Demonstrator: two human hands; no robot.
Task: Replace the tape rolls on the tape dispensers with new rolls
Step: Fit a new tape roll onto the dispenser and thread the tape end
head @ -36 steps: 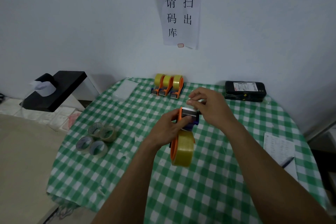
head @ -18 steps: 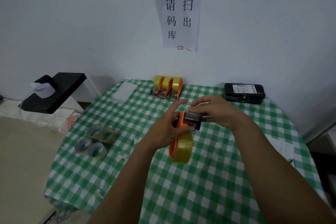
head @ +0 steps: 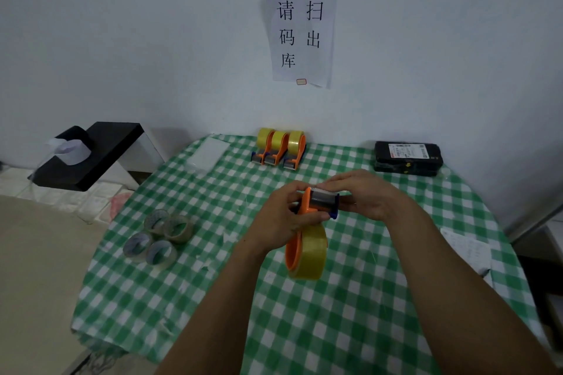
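An orange tape dispenser (head: 308,207) with a full yellow tape roll (head: 310,253) is held above the middle of the table. My left hand (head: 281,216) grips its orange frame from the left. My right hand (head: 362,195) pinches the metal cutter head from the right, fingers over its top edge. Three more orange dispensers (head: 278,148) loaded with yellow rolls stand side by side at the table's far edge. Several nearly spent tape rolls (head: 158,237) lie in a cluster at the table's left.
The round table wears a green checked cloth (head: 350,313). A black box (head: 408,158) with a label sits at the back right. A white paper (head: 466,250) lies at the right edge, a clear plastic sheet (head: 210,151) at the back left. A black shelf (head: 91,155) stands left.
My right hand slid from over the cutter head round to its right side. My left fingers curled back round the orange frame after opening. The dispenser stayed at about the same height.
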